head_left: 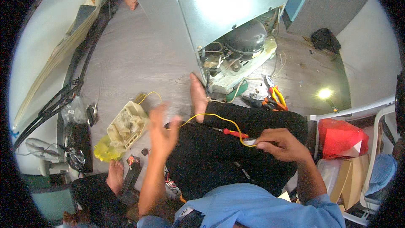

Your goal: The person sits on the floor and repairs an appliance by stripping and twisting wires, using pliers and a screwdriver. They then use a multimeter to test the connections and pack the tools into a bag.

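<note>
A thin yellow wire (211,114) arcs over my black-trousered lap. At its right end my right hand (280,144) pinches the wire between thumb and fingers. Beside those fingertips is a small white-grey object whose kind I cannot make out. Under the wire, a screwdriver (232,133) with a red and yellow handle lies on my thigh. My left hand (161,133) is raised near the wire's other side, its fingers smeared by motion. More yellow wire shows beyond it, by an off-white plastic housing (128,125) on the floor at the left.
Ahead stands a grey refrigerator cabinet (160,12) with its black compressor (247,40) exposed. Pliers (276,95) with red-yellow handles and a lit lamp (325,94) lie to the right. A red bag (341,137) is at the right, a yellow plastic bag (106,150) at the left. Other people's bare limbs show.
</note>
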Demonstrator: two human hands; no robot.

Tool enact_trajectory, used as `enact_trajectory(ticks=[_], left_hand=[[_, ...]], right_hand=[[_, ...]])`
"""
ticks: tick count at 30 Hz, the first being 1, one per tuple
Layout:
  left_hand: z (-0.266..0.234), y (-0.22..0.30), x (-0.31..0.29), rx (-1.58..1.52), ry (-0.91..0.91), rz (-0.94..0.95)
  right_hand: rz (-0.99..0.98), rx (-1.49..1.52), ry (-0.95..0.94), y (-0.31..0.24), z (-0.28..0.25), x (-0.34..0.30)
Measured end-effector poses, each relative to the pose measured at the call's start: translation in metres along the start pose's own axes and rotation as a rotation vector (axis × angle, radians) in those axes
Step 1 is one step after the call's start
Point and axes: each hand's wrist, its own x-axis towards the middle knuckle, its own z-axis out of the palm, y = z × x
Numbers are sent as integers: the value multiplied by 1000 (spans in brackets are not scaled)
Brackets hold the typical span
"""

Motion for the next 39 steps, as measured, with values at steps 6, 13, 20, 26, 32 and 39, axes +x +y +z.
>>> enact_trajectory(ticks=[6,13,20,26,32,39], left_hand=[[64,113,-6,-589,-366,118],[103,117,-1,-717,-295,-258],[102,127,26,-854,-354,-475],[128,158,68,-873,-406,-440],[132,176,102,-907,-379,-419],[134,195,120,-1020,-343,-404]], right_hand=[[216,221,-142,27,-13,51],[630,-773,-42,210,-81,98],[849,-696,168,197,-78,93],[923,-630,274,232,-77,94],[650,-450,539,207,-101,86],[-91,614,897,172,-119,59]])
